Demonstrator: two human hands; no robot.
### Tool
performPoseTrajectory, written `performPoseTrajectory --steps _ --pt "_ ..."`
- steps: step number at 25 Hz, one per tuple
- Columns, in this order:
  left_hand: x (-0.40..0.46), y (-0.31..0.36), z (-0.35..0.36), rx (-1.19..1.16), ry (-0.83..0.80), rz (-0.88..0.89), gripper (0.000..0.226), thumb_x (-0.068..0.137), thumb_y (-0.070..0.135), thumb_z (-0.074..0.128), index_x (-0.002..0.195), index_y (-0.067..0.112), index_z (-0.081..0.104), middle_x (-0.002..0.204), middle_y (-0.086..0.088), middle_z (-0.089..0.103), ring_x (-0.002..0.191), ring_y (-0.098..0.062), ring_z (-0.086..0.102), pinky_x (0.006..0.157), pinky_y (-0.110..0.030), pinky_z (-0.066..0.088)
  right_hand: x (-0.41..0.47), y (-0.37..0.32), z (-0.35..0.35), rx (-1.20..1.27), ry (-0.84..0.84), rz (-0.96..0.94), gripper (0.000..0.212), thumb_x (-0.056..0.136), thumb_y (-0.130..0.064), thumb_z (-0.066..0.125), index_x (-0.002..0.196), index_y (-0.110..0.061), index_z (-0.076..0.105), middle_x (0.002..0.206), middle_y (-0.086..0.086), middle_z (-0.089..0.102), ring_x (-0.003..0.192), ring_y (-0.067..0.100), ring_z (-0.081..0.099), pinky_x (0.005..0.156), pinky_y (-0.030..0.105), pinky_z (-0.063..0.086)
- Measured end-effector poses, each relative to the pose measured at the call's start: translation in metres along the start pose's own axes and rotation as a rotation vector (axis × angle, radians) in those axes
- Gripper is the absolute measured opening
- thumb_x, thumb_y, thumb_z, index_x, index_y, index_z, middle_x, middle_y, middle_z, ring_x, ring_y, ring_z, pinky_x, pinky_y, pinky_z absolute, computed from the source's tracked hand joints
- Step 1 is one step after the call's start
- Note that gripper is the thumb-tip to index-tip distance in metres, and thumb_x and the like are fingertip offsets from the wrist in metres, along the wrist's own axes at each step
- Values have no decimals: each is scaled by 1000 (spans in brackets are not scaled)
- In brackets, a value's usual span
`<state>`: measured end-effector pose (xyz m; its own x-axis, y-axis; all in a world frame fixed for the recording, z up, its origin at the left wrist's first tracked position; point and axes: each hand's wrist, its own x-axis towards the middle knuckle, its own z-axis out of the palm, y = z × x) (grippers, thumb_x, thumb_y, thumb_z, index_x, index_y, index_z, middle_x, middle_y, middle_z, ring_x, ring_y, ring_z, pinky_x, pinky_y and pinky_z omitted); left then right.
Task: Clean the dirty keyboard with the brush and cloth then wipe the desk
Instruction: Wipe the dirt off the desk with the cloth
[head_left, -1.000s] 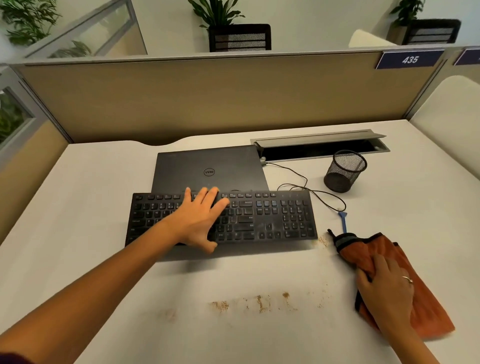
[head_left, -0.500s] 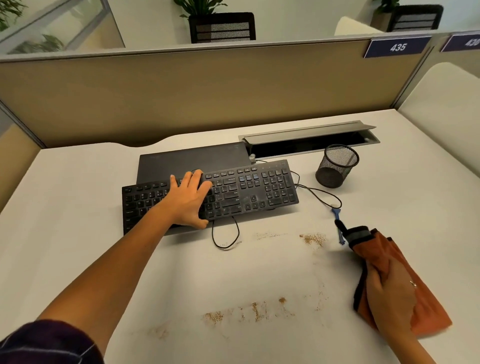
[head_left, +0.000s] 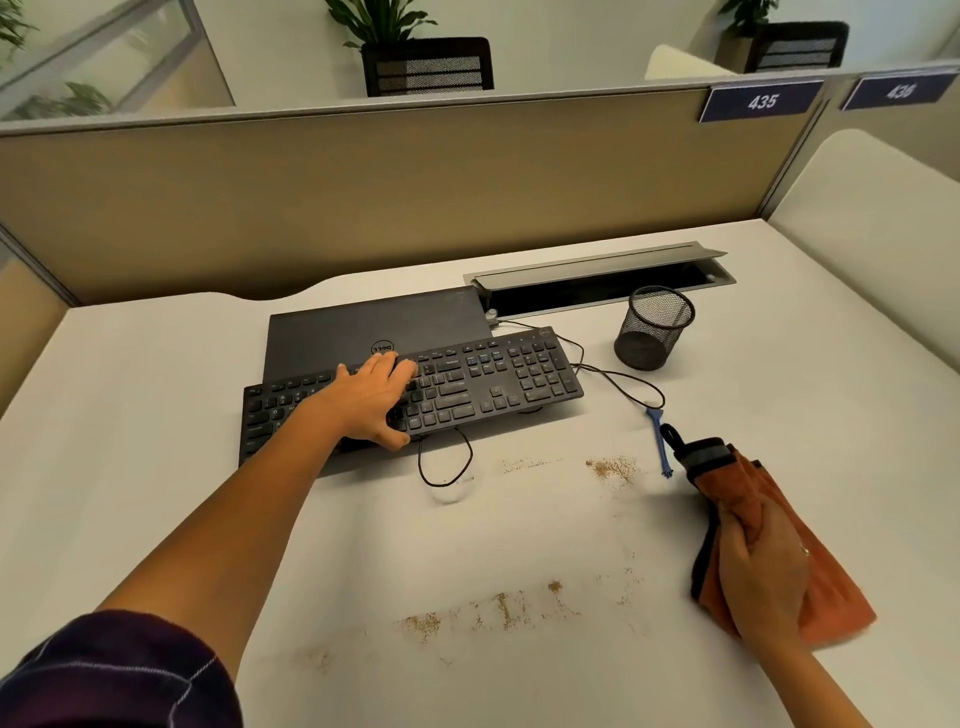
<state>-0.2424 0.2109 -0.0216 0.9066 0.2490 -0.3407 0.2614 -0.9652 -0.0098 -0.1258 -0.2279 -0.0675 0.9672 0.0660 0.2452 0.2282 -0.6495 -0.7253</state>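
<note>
1. The left hand (head_left: 376, 402) is lying flat on the keyboard (head_left: 467, 384), fingers straight and pressing the keys, thumb hooked at the near edge.
2. The keyboard is sitting toward the back of the desk (head_left: 156, 441), partly on top of a closed laptop (head_left: 363, 327). Its long side is running left to right, with the right end tipped a little toward the back edge.
3. The right hand (head_left: 763, 571) is bunching up the orange cloth (head_left: 826, 587) near the right edge of the desk, fingers curled round a fold of it.
4. The little blue brush (head_left: 658, 441) is lying on the desk just beyond the cloth, not held by anyone.
5. Brown crumbs (head_left: 498, 613) are lying in a line near the front edge, and more crumbs (head_left: 613, 467) are lying in front of the keyboard's right end.
6. The crumbs are sitting to the left of the cloth hand, so I think the right hand is nearer and should be sweeping the cloth leftward across them.
7. A cable (head_left: 447, 467) is looping onto the desk by the keyboard and could be getting in the way.
8. A black mesh cup (head_left: 652, 330) is standing near the back, right of the keyboard.
</note>
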Motion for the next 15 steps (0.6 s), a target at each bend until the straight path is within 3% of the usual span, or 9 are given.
performPoseTrajectory --steps 3,5,8,12,15 --pt "-6 6 0 12 -24 -35 100 84 53 66 154 18 3 163 -15 -5 150 -36 0 112 -69 15 -1 0 -2 28 4 -2 52 81 -44 34 103 -4 59 99 16 63 89 32 55 79 33 38" --pt "-12 12 3 47 -3 -65 97 89 52 61 155 19 -1 163 -13 -7 150 -36 -1 111 -70 14 -3 -1 -4 43 16 -2 51 81 -42 34 103 -2 58 97 18 62 87 33 55 78 34 38" --pt "-23 18 12 49 59 -156 87 95 50 53 156 22 -1 164 -8 -2 150 -34 0 111 -72 14 -5 -6 -9 70 40 45 38 83 -30 38 105 -4 56 94 17 61 80 28 51 74 33 35" --pt "-37 33 22 -8 149 -268 72 101 43 45 157 24 4 165 -3 6 151 -27 2 112 -69 12 -13 -13 -15 103 104 50 38 86 -27 38 114 -6 53 104 19 62 93 36 56 81 36 40" --pt "-55 37 32 -149 317 -328 61 103 36 44 156 22 17 163 0 19 151 -23 9 113 -66 12 -22 -34 -18 155 141 -25 36 87 -22 42 117 -6 54 105 16 62 94 32 56 83 35 42"
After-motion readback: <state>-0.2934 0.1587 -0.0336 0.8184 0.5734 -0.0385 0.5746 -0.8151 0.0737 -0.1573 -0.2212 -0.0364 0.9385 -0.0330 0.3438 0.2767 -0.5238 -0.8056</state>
